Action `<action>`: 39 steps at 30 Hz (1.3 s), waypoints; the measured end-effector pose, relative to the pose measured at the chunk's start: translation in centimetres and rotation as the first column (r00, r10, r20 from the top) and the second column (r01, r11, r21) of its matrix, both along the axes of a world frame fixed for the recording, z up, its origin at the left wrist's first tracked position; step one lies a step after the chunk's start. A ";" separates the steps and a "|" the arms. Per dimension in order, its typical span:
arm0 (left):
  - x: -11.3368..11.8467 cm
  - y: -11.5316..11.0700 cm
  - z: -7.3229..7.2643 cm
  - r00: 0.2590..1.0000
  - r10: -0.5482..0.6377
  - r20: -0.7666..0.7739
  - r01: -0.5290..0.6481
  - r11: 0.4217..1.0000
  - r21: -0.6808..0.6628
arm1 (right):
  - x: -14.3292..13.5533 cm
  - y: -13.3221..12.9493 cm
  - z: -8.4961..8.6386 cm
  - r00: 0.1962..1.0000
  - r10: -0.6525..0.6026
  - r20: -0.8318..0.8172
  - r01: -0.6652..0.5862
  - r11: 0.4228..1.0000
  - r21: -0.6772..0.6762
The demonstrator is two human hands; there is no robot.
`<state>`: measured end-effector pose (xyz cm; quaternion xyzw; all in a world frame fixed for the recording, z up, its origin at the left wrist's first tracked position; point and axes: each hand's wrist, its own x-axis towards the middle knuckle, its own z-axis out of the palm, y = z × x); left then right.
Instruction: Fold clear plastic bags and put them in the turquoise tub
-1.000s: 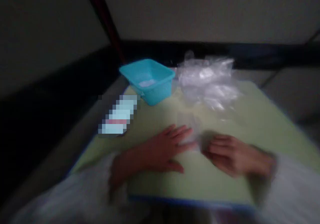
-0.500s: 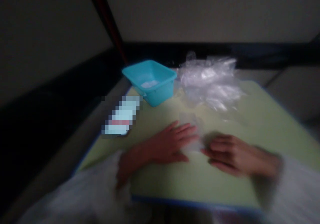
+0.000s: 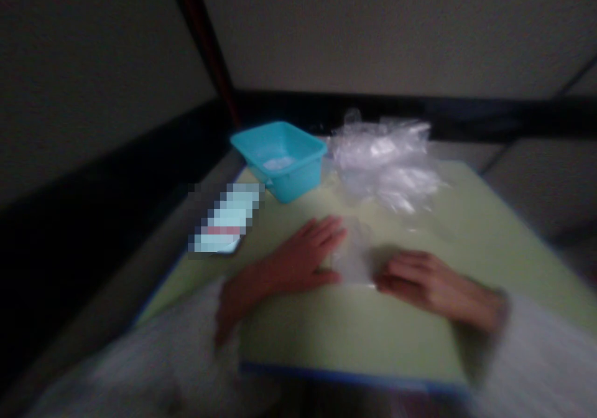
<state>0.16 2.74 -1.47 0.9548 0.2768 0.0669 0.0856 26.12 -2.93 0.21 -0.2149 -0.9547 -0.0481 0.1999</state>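
Observation:
A small clear plastic bag (image 3: pixel 353 262) lies flat on the table between my two hands. My left hand (image 3: pixel 303 256) rests at the bag's left edge, palm down, with its fingers stretched out and the thumb apart. At the lower right corner of the bag, my right hand (image 3: pixel 422 281) has its fingers curled and pressed together with the thumb, pinching the edge. The picture is dim and blurred, so the fingertips of the right hand are not sharp.
A turquoise plastic basket (image 3: pixel 298 185) with something whitish inside stands at the back left. Beside it sits a heap of crumpled clear plastic bags (image 3: pixel 387 163). A pixelated phone-like object (image 3: pixel 228 219) lies at the left edge of the yellow-green table (image 3: pixel 345 337).
My left hand has slid left off the bag's middle to its left edge. The right hand's thumb and fingers have come together at the bag's corner. The view has tilted slightly.

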 end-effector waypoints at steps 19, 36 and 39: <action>-0.1 -0.2 0.3 0.997 -0.072 0.013 0.073 0.997 -0.040 | -1.0 -1.0 0.7 0.999 -0.016 0.052 0.015 1.000 0.024; -0.2 -0.2 0.2 0.995 -0.092 0.035 0.092 0.996 0.002 | -0.7 -0.1 -0.2 0.996 0.014 0.088 -0.023 0.995 0.098; -0.2 -0.3 0.2 0.991 -0.115 0.074 0.112 0.993 0.048 | -0.6 0.2 -0.6 0.998 0.049 0.042 -0.052 0.997 0.061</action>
